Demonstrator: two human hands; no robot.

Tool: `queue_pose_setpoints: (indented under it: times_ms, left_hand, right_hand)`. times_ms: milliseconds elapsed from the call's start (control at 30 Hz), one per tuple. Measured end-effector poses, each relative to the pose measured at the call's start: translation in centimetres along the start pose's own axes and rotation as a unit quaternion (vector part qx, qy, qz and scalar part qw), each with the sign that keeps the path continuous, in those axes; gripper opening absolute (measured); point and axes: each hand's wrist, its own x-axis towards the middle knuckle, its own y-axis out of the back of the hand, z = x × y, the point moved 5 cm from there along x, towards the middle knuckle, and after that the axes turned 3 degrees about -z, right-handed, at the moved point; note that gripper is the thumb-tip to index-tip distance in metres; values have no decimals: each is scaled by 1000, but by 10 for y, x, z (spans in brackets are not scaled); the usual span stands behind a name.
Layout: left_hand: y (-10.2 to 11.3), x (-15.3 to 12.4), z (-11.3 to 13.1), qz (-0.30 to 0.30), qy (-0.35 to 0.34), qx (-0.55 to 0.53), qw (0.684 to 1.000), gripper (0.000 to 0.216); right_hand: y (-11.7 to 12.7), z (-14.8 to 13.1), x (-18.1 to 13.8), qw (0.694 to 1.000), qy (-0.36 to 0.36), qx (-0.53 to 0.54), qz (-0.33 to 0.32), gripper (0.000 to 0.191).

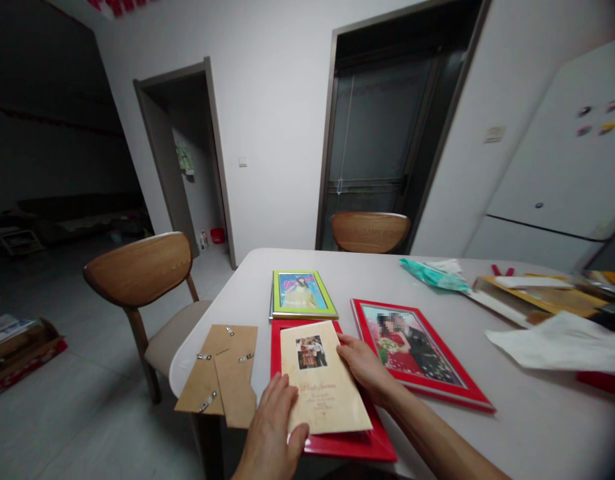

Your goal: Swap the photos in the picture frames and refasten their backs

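A cream insert sheet with a small printed photo lies over a red picture frame, hiding most of it. My left hand touches the sheet's left edge, its fingers stretched out and the thumb apart near the bottom corner. At the right edge, my right hand grips the sheet with bent fingers, partly hidden from view. To the left is a brown backing board with metal clips and a stand flap. Another red picture frame, holding a picture of a couple, lies to the right.
A yellow-green picture frame lies beyond the sheet on the white table. Toward the right are a teal packet, a yellow envelope and crumpled white paper. Wooden chairs stand at the left and far sides.
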Motion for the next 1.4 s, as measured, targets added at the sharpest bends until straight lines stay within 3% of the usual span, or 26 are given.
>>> queue_pose_setpoints:
  times_ms: [67, 167, 300, 467, 600, 733, 900, 1000, 1100, 1200, 1300, 1400]
  left_hand:
    - [0, 0, 3, -21, 8, 10, 1000, 43]
    - [3, 1, 8, -42, 28, 7, 999, 45]
    - [14, 8, 15, -29, 62, -14, 998, 45]
    - [24, 21, 27, -10, 44, -1, 999, 27]
    - [24, 15, 19, 11, 29, -18, 999, 33]
    - [42, -8, -18, 24, 24, 43, 998, 48]
    - [78, -33, -87, 19, 146, 182, 972, 61]
    - [86, -38, -108, 32, 156, 207, 965, 54]
    - [85, -40, -115, 62, 141, 210, 965, 41]
    - [88, -41, -115, 88, 137, 210, 964, 35]
    - [94, -41, -105, 131, 120, 193, 965, 35]
    - [96, -39, -81, 171, 75, 162, 969, 38]
  right_hand:
    - [3, -4, 3, 985, 42, -163, 22, 38]
    - [9, -8, 4, 913, 71, -395, 73, 33]
    - [12, -6, 0, 875, 49, -468, 109, 31]
    - [6, -7, -4, 824, 49, -551, 118, 28]
    - [-2, -9, -13, 830, 88, -541, 107, 30]
    - [-24, -14, -28, 856, 149, -493, 41, 30]
    - [-80, -30, -41, 860, 232, -454, -30, 29]
    - [-120, -33, -41, 847, 252, -467, -43, 37]
    - [-152, -31, -36, 837, 249, -485, -47, 51]
    - [-165, -30, -32, 845, 239, -476, -42, 45]
    - [-157, -35, -33, 871, 233, -431, -36, 41]
    - [-132, -43, -43, 898, 237, -369, -37, 48]
